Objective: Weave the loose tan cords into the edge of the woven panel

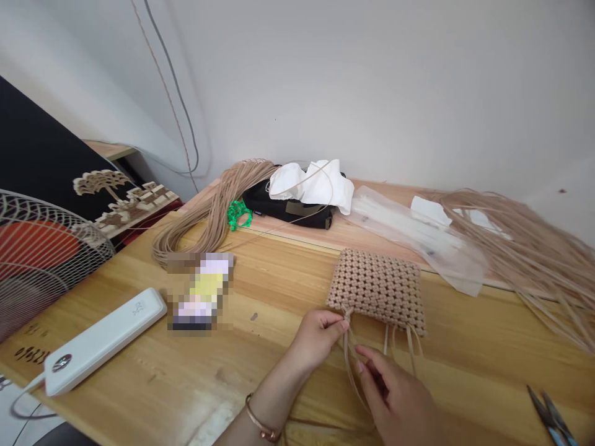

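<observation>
A tan woven piece (379,285) with a knobbly, knotted surface lies on the wooden table in front of me. Several loose tan cords (409,344) hang from its near edge. My left hand (320,337) pinches the cords at the piece's near left corner, thumb against forefinger. Just right of and below it, my right hand (395,390) has its thumb and forefinger closed around a strand of the hanging cords (349,359). The other right-hand fingers are curled in and partly hidden.
Scissors (551,415) lie at the lower right. Cord bundles sit at the back left (218,210) and right (520,241). A black bag (288,210), plastic sleeve (413,229), blurred phone-like object (202,291), white power bank (106,341) and fan (46,248) are also around.
</observation>
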`<state>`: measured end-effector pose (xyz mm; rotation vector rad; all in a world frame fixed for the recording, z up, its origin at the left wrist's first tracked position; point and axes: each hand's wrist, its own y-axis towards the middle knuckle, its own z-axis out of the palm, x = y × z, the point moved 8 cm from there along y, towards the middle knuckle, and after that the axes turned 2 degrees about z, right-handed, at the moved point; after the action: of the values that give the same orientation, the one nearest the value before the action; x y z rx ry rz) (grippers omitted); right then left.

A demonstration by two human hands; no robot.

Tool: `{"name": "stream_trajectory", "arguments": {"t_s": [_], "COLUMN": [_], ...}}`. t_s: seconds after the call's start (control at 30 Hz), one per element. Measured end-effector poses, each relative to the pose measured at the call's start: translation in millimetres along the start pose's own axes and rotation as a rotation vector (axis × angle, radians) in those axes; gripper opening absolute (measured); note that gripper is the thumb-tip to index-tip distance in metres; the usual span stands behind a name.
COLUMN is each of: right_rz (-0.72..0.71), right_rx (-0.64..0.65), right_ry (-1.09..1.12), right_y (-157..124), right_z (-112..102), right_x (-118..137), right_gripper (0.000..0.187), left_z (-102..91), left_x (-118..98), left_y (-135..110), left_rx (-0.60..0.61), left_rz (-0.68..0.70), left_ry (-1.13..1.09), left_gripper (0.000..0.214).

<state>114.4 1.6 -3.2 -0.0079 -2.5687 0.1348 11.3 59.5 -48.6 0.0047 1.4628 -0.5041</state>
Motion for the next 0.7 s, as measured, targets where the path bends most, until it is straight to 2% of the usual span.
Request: {"name": "stream_trajectory", "arguments": {"t_s": [0.17, 0.33, 0.5, 0.63, 0.7], "right_rz": [0.040, 0.057, 0.041, 0.037, 0.035], "right_rx": [0.032, 0.038, -0.055, -0.146, -0.139], "right_ry": [-0.002, -0.048, -0.126, -0.128, -0.125], "right_y": [1.5, 2.2, 1.8, 2.2, 3.0], "right_z": [3.3, 5.0, 1.7, -2.6, -2.6], "right_x": [-5.4, -13.2, -9.3, -2.8, -2.0], "right_gripper": [0.033, 0.029, 0.030, 0.030, 0.030], "left_z": [1.0, 1.1, 1.7, 2.1, 2.1], "left_x": [-3.7, -3.6, -6.9, -5.9, -6.0], "left_y": [0.5, -0.6, -0.3, 0.3, 0.5], "left_rx": [0.011, 0.001, 0.000, -0.001, -0.004], "left_rz": [0.061, 0.051, 0.108, 0.095, 0.093], "left_ry": [0.034, 0.111, 0.151, 0.148, 0.152], "left_gripper": [0.033, 0.033, 0.033, 0.032, 0.032]}}
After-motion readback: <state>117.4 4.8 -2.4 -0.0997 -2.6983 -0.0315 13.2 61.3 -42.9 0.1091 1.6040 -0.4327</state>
